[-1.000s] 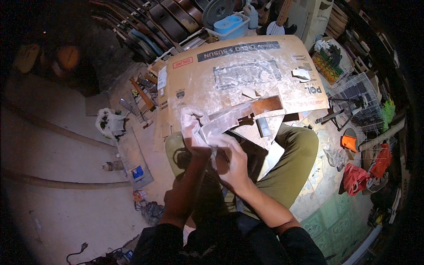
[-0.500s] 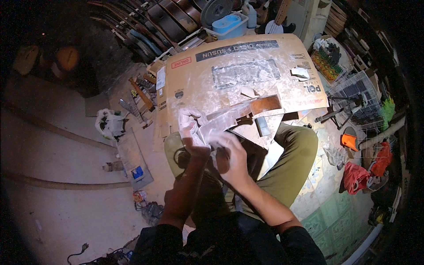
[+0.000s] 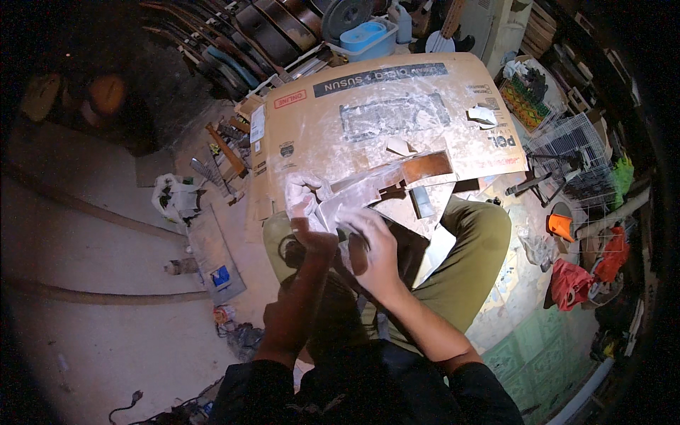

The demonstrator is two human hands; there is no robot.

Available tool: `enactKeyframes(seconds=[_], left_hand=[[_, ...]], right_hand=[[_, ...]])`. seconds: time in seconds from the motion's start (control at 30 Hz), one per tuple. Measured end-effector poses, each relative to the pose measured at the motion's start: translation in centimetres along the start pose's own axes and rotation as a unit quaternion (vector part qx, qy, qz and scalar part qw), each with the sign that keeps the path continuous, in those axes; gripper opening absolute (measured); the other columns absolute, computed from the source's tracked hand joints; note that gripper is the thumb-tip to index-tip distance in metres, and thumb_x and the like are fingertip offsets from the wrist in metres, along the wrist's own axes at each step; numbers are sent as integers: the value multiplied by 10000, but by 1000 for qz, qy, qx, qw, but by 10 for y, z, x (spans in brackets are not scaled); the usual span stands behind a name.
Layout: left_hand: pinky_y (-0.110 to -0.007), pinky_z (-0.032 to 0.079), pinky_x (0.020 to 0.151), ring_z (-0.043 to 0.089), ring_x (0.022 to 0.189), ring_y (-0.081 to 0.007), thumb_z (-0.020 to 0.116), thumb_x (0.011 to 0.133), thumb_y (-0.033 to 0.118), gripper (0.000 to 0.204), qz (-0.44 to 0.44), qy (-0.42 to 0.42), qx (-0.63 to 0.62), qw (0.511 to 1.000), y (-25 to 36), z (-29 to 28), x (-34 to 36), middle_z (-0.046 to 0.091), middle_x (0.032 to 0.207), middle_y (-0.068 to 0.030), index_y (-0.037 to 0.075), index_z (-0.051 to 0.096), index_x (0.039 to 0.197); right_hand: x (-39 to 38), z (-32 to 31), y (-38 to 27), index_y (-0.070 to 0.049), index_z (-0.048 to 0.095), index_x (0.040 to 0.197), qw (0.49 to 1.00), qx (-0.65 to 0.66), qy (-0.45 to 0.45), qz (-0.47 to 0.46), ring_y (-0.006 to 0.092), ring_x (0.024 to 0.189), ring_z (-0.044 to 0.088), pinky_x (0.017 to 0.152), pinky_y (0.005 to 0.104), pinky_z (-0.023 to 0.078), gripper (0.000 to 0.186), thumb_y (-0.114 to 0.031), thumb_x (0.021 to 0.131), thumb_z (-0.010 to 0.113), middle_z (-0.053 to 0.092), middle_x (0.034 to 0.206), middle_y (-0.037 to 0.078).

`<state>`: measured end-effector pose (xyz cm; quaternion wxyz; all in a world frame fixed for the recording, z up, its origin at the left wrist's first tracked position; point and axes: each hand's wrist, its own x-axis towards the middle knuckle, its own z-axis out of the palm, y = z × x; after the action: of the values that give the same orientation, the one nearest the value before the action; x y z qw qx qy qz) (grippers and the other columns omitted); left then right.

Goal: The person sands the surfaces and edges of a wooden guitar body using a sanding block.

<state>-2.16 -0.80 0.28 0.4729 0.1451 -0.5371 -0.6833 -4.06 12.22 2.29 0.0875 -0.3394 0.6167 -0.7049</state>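
A long, narrow piece covered in pale dust [image 3: 352,197], brown and wood-like at its far right end, lies slanting across my lap and the near edge of the cardboard. My left hand [image 3: 306,204], whitened with dust, is closed around its near left end. Against that same end curls my right hand [image 3: 370,237], its fingers bent together; whatever they hold, if anything, is hidden. White angular scraps [image 3: 438,249] lie by my right knee, under and beside the piece.
A large dusty cardboard sheet [image 3: 312,134] spreads before me, with small paper scraps [image 3: 482,115] on it. Several guitars [image 3: 265,32] stand at the back left beside a blue tub [image 3: 365,42]. Tools [image 3: 225,149] lie left; a wire rack [image 3: 584,142] and red bags [image 3: 571,285] are right.
My right hand's fingers, blurred before, show more sharply and have shifted slightly at the piece's near end. My left hand keeps its hold, and the piece has hardly moved.
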Motion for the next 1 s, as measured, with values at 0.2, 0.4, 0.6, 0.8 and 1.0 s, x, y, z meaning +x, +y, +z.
enactKeyframes(seconds=[0.2,0.4,0.6,0.8,1.0], left_hand=[[-294,419,694,503,752,-195,463,862,327,392,-5,-28,-37,999,-4,-8,0,493,867,-107,-43,506,986],[-430,517,807,627,941,-338,613,922,238,393,127,91,232,960,-67,-59,-34,607,1071,-223,-86,546,1135],[-451,523,819,629,966,-365,671,898,196,435,197,53,326,923,-66,-61,-33,621,1037,-225,-76,525,1205],[-334,430,740,507,775,-221,541,852,294,335,15,30,41,999,-18,-16,-12,501,840,-105,0,491,1004],[-305,414,753,493,756,-195,465,852,296,323,-14,16,-20,1000,0,-1,-10,509,845,-94,-5,515,958]], right_hand=[[-10,-2,-2,15,637,1155,998,-50,-17,35,323,1049,643,920,359,494,378,56,782,595,645,1093,191],[-21,2,6,11,637,1178,999,-29,-21,39,344,1093,635,959,380,483,396,25,784,604,639,1163,209],[-6,-2,9,-12,655,1189,995,-91,-14,40,366,1124,617,989,379,475,429,77,791,523,633,1188,208],[2,-10,30,29,643,1179,976,-215,10,0,300,1153,620,1008,338,457,439,137,769,530,624,1216,191],[-2,-12,36,29,639,1173,992,-124,6,13,328,1134,623,993,348,467,429,131,773,522,625,1197,205]])
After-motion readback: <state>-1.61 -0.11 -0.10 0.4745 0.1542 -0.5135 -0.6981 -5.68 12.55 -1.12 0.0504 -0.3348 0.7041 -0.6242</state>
